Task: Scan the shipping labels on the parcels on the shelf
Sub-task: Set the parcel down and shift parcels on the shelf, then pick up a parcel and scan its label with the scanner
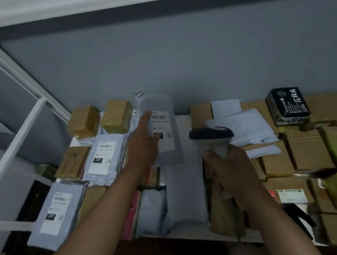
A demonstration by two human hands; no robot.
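Two hands at work: left hand gripping a grey mailer bag, lifted and tilted up above the white shelf, label turned toward the camera, thumb lying across the label's lower edge. Right hand clenched round the handle of a barcode scanner, dark head aimed left, just beside the raised bag but apart from it. No beam or light visible on the label; scan of this parcel judged in progress or about to begin, not confirmed. Progress overall: not readable from the scene, since no marking separates scanned from unscanned parcels. Likely remaining: two more grey bags with labels numbered 231, one at mid-left and one at near left, both lying label-up; two taped tan boxes at the back left; a row of cardboard boxes at right, one with a white label facing up. Other items: a black packet with white characters at the back right, white soft bags behind the scanner, a white shelf frame at left. Obstructions: thumb partly covering the held label; several parcels stacked or overlapping, labels hidden; dim light and motion blur.
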